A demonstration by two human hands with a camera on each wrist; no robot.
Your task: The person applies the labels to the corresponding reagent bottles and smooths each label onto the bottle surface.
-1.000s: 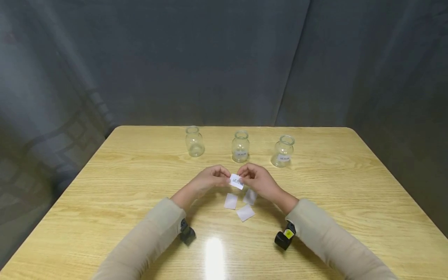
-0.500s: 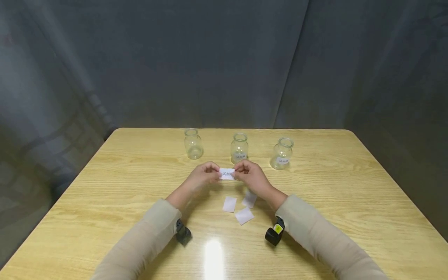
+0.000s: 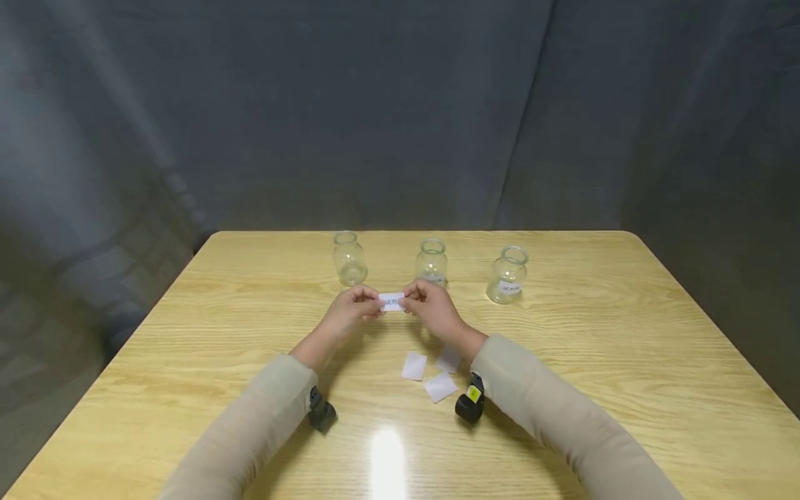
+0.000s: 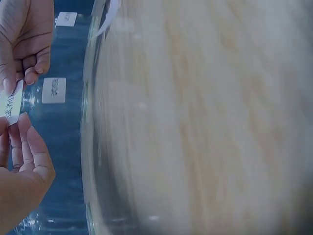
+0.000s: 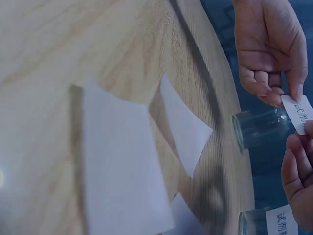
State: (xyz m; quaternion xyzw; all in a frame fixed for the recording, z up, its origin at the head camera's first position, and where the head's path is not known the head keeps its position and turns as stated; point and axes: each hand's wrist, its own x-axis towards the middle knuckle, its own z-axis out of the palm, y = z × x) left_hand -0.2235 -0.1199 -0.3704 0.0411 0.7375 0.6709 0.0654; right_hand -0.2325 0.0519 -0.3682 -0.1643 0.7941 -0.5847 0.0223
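Between my two hands, in the head view, is a small white label (image 3: pixel 392 301) with handwritten dark characters. My left hand (image 3: pixel 345 316) pinches its left end with thumb and fingers. The right end is pinched by my right hand (image 3: pixel 435 311). Both hands hold the label above the table, just in front of a glass jar (image 3: pixel 350 260) that bears no visible label. Behind my right hand stands a second jar (image 3: pixel 432 258), its label partly covered. A third jar (image 3: pixel 509 271), with a written label on its front, stands farther right. The right wrist view shows the held label (image 5: pixel 297 111) close up.
Several white paper pieces, among them one paper (image 3: pixel 414 366) and another paper (image 3: pixel 441 387), lie on the wooden table (image 3: pixel 187 361) between my forearms. My right wrist partly covers a third piece. A dark curtain (image 3: pixel 375 118) hangs behind the table's far edge.
Both hands have moved left and slightly away from me with the label, from before the middle jar towards the left jar. The label has turned from tilted to nearly level.
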